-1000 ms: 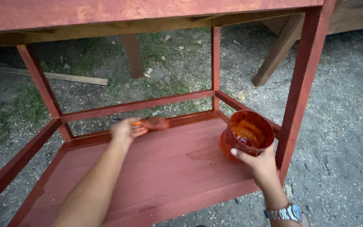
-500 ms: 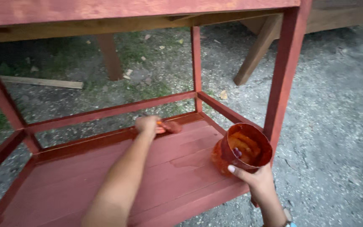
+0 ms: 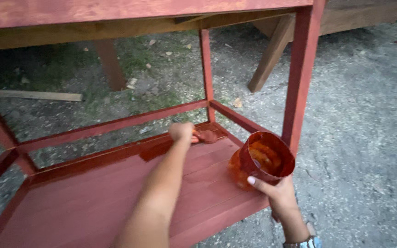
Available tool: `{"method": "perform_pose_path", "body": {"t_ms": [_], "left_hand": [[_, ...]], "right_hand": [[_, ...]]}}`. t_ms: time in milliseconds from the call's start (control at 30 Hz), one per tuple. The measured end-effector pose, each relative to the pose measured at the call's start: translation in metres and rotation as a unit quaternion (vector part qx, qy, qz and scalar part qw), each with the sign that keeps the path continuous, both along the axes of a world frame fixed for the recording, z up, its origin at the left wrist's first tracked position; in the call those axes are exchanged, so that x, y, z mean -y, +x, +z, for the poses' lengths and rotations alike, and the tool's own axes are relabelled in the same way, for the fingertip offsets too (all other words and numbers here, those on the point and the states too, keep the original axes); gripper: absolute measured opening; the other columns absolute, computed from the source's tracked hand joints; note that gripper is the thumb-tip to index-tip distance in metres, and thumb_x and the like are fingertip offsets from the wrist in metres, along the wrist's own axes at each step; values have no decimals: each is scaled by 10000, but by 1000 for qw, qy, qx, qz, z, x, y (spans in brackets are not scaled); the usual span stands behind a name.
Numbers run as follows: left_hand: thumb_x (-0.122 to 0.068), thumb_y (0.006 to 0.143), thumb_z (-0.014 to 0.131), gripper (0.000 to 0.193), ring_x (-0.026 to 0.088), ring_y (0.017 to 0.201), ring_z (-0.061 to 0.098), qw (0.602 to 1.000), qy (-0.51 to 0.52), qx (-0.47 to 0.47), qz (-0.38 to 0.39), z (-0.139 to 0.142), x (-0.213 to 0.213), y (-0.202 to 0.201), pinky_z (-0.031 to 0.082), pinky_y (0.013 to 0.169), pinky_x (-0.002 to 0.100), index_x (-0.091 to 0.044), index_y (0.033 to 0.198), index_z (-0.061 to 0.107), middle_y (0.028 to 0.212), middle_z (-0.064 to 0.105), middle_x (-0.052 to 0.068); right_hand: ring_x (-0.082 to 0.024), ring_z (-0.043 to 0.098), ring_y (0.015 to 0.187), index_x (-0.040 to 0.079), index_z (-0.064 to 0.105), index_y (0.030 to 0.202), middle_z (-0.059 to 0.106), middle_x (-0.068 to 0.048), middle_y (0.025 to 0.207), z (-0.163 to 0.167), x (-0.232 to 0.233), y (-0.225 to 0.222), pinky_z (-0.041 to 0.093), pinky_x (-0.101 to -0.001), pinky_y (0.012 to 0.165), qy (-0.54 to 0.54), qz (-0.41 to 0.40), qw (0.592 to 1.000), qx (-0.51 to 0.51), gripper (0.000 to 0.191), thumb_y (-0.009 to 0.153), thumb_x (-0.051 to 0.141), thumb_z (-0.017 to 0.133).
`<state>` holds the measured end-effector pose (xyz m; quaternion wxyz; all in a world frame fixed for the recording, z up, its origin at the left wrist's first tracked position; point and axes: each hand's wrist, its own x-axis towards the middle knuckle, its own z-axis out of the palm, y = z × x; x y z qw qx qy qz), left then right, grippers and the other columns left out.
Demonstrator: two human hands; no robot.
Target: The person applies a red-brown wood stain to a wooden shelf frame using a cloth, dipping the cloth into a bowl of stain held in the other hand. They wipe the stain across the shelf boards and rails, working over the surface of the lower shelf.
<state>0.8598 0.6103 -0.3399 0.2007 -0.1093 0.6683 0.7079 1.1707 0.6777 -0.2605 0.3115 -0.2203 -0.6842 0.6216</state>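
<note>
On the red shelf (image 3: 93,202), left hand (image 3: 181,132) fingers clench a brush (image 3: 204,136) at the far corner; right hand (image 3: 276,195) fingers grasp a paint cup (image 3: 260,160).

Gravel ground (image 3: 368,138), grass patch (image 3: 138,59), loose plank (image 3: 33,95), fallen leaf (image 3: 238,103)

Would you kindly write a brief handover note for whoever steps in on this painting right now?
Left hand: grips the brush, bristles on the lower shelf near its far right corner.
Right hand: holds the paint pot over the shelf's right front edge; there is paint inside.
Done: a darker, wet-looking strip runs along the shelf's back edge.
Left: the rest of the shelf boards look duller, seemingly not freshly coated.
</note>
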Motion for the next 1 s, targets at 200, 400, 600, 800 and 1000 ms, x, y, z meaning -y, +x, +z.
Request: {"method": "perform_pose_path", "body": {"t_ms": [200, 400, 600, 800, 1000], "left_hand": [[-2, 817, 647, 173, 404, 562, 732, 998, -67, 11, -12, -27, 120, -52, 623, 473, 496, 163, 766, 647, 715, 707, 301], [8, 820, 662, 145, 421, 607, 723, 994, -83, 28, 72, -36, 291, -79, 625, 532, 536, 150, 827, 635, 765, 692, 296], [22, 819, 675, 125, 431, 652, 712, 979, -122, 6, 163, -15, 426, -79, 622, 589, 570, 122, 880, 632, 808, 673, 274], [-3, 795, 640, 117, 403, 688, 714, 997, -20, -40, 65, -34, 394, -85, 639, 611, 629, 88, 867, 649, 826, 661, 255], [-23, 761, 660, 198, 426, 675, 712, 999, 36, 13, 12, -47, 230, -77, 638, 605, 645, 106, 910, 652, 846, 667, 268]], "right_hand": [[-225, 608, 1240, 17, 499, 1408, 642, -98, 1342, -1, 14, -17, 476, -384, 1066, 77, 30, 996, -20, 830, 654, 24, 844], [-233, 637, 1213, -1, 523, 1397, 661, -117, 1317, -4, 25, -38, 509, -385, 1037, 75, 74, 994, -16, 793, 671, 37, 840], [-249, 632, 1200, -14, 457, 1395, 644, -147, 1323, -9, 23, -40, 507, -382, 1030, 159, 22, 987, 12, 865, 653, 100, 886], [-269, 627, 1238, -45, 434, 1423, 622, -175, 1361, -9, 13, -34, 503, -388, 1065, 221, -24, 975, -8, 901, 684, 173, 901], [-274, 658, 1195, -65, 453, 1390, 656, -199, 1315, -11, 21, -30, 515, -391, 1046, 302, -73, 951, 2, 895, 671, 189, 924]]}}
